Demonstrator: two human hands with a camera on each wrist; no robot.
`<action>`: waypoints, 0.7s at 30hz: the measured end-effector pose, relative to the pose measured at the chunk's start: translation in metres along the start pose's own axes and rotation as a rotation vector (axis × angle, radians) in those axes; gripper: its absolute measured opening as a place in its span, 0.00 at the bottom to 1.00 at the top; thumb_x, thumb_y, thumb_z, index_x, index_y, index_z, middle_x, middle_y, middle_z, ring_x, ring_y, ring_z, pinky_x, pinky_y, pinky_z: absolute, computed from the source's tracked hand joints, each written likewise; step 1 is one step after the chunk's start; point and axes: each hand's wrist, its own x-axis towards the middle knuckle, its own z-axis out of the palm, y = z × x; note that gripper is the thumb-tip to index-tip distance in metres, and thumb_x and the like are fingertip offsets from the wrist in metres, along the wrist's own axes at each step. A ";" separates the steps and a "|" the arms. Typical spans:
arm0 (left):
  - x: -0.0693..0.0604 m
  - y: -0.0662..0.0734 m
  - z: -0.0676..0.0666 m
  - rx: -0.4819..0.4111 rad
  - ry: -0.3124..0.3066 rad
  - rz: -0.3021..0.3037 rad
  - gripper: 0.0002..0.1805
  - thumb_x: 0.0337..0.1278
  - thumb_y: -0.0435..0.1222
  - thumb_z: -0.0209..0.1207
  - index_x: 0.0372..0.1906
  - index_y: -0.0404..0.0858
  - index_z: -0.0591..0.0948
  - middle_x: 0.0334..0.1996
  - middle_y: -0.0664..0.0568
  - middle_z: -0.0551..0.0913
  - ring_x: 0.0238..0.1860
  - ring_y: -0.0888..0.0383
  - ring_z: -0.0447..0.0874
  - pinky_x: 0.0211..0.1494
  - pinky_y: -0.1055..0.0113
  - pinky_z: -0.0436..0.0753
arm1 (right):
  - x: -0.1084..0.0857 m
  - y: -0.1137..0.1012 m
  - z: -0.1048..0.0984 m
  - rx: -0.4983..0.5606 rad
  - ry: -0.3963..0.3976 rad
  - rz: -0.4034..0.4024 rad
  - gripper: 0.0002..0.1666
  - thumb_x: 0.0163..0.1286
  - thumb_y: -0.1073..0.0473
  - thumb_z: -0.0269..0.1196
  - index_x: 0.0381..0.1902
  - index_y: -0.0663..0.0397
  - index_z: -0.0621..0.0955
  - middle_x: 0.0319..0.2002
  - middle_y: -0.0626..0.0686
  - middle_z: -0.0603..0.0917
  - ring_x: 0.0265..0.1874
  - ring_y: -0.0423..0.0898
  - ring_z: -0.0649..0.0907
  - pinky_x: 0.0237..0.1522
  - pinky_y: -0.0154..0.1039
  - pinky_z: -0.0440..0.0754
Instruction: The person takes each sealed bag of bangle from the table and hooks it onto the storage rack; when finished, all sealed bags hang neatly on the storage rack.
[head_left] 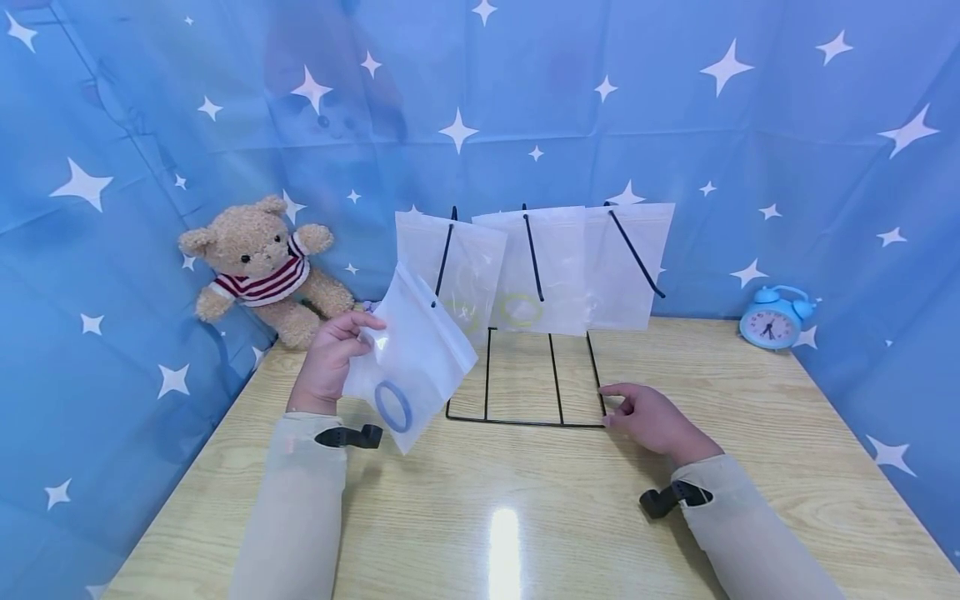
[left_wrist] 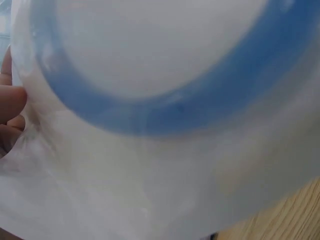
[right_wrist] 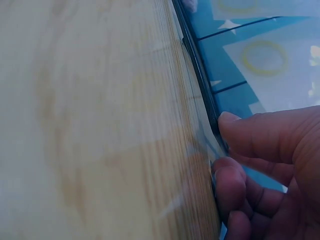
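My left hand [head_left: 333,354] pinches the left edge of a translucent white plastic bag [head_left: 412,350] with a blue ring [head_left: 393,406] inside. The bag hangs tilted, its upper part by the tip of the left prong of a black wire rack [head_left: 525,424]; whether the prong passes through it I cannot tell. In the left wrist view the blue ring [left_wrist: 145,117] fills much of the picture. At the rack's front right corner, my right hand [head_left: 652,419] grips the base wire between thumb and fingers, also seen in the right wrist view [right_wrist: 270,165].
Three similar bags hang on the rack's prongs: a left one [head_left: 420,242], a middle one [head_left: 558,250] with a yellow ring, and a right one [head_left: 630,258]. A teddy bear [head_left: 258,262] sits back left, a blue alarm clock [head_left: 772,321] back right, on the wooden table [head_left: 600,542].
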 end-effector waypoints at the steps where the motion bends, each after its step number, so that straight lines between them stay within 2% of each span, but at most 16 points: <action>1: 0.000 0.000 0.000 0.003 0.000 0.002 0.35 0.50 0.13 0.45 0.36 0.54 0.91 0.42 0.63 0.90 0.42 0.63 0.81 0.43 0.71 0.81 | 0.000 0.000 0.000 0.000 -0.001 0.000 0.33 0.75 0.58 0.68 0.74 0.58 0.75 0.34 0.53 0.82 0.30 0.49 0.77 0.31 0.43 0.73; 10: 0.000 -0.002 0.000 0.001 0.004 -0.016 0.36 0.54 0.13 0.45 0.39 0.55 0.91 0.48 0.62 0.89 0.43 0.62 0.83 0.43 0.71 0.84 | 0.000 0.000 -0.001 -0.003 -0.004 -0.009 0.33 0.75 0.58 0.67 0.74 0.58 0.75 0.34 0.53 0.82 0.29 0.49 0.77 0.30 0.42 0.73; 18: 0.001 -0.003 0.003 0.019 0.009 -0.024 0.33 0.60 0.15 0.48 0.45 0.53 0.91 0.56 0.63 0.87 0.49 0.61 0.84 0.44 0.71 0.87 | 0.000 0.000 -0.001 0.006 -0.001 -0.005 0.33 0.75 0.58 0.68 0.74 0.59 0.75 0.34 0.53 0.82 0.30 0.49 0.77 0.30 0.42 0.73; 21: 0.002 -0.003 0.004 0.064 0.031 -0.019 0.31 0.61 0.15 0.48 0.48 0.51 0.90 0.56 0.65 0.86 0.55 0.63 0.80 0.47 0.73 0.83 | -0.001 -0.001 -0.001 0.011 -0.001 0.000 0.33 0.74 0.58 0.68 0.74 0.59 0.75 0.34 0.53 0.82 0.30 0.50 0.77 0.31 0.43 0.73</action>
